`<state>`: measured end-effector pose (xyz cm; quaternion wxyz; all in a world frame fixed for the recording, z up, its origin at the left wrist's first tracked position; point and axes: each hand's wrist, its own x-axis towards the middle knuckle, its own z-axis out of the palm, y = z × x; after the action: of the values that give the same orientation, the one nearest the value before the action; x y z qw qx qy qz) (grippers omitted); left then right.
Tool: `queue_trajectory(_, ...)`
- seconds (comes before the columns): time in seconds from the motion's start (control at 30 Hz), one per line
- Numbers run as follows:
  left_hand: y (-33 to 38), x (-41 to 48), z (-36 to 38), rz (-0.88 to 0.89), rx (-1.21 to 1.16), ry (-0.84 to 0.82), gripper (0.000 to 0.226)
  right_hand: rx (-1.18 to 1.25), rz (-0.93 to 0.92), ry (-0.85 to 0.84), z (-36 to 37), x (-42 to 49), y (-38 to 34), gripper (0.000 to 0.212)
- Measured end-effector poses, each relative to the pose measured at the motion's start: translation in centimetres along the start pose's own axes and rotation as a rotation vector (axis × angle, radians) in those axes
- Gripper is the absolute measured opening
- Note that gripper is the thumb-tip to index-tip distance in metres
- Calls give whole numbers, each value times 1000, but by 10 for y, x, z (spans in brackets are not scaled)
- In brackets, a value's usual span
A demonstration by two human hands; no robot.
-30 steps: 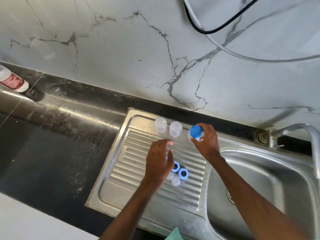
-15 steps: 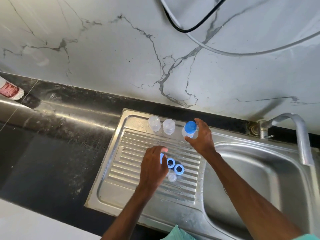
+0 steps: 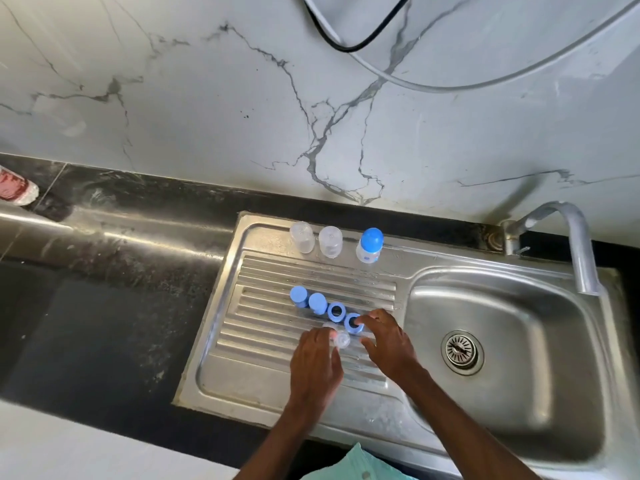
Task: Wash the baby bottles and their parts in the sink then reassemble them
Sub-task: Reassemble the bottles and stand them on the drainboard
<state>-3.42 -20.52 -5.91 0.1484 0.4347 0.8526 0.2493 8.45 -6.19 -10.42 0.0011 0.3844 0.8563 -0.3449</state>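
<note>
Both hands are down over the ribbed drainboard [image 3: 311,271] now. The left hand [image 3: 317,362] curls loosely beside a clear teat [image 3: 343,340], fingertips at it; whether it actually pinches it, I cannot tell. The right hand [image 3: 388,341] is spread, forefinger touching the nearer blue ring [image 3: 354,323], nothing gripped yet.

The risk here looks plain: the parts sit packed together on wet, sloped ribs. A careless reach for that ring could nudge the second blue ring [image 3: 336,311] touching it, or knock the teat rolling down a groove. A second teat [image 3: 329,329] lies half hidden under the left fingers, easy to brush aside. Wet silicone is slippery, so a light pinch may lose it.

Further along the row stand two blue caps [image 3: 308,299], clear of the hands. At the back rim, two clear bottles [image 3: 317,239] stand open, and a capped bottle [image 3: 370,244] stands beside them, assembled already by the look of it. The basin [image 3: 519,341] lies to the right, drain open, the faucet [image 3: 575,244] not visibly running; a small part dropped that way could slide in. A red-labelled bottle [image 3: 15,188] lies far left on the dark tabletop [image 3: 104,306], well apart. Nothing blocks the reach to the bottles.
</note>
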Motion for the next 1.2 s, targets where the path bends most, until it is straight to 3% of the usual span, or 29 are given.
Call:
queue_trajectory(0.1,-1,1,3,17,-9,15,40,-52,27,-30,0,11,-6,33)
queue_trajectory(0.27,-1,11,3,116,-148,14,43,25,12,112,-21,10,-10,21)
queue_trajectory(0.37,-2,27,0,305,-150,-73,57,96,-148,120,-45,2,-18,24)
queue_trajectory(0.47,0,38,-3,388,-198,-178,50,138,-231,17,-65,-5,-33,26)
queue_trajectory(0.57,-2,40,-8,352,-244,-213,46,287,-178,-26,-77,-10,-46,32)
queue_trajectory(0.63,-10,35,-9,330,-233,-177,51,469,-47,-25,-79,-13,-55,41)
queue_trajectory(0.73,-17,29,-13,202,-277,-162,40,686,131,-144,-76,-16,-65,55)
queue_trajectory(0.83,-24,23,-20,41,-344,-111,12,880,245,-167,-59,-16,-59,39)
queue_trajectory(0.9,-23,14,-27,-133,-492,-151,8,728,272,-14,-41,-15,-50,22)
queue_trajectory(0.97,-20,6,-33,-294,-640,-231,9,500,201,98,-22,-15,-43,22)
queue_trajectory(1.07,-19,2,-36,-401,-738,-297,14,358,189,64,3,-13,-37,35)
queue_trajectory(1.2,-15,1,-41,-573,-893,-366,25,220,231,89,25,-1,-36,30)
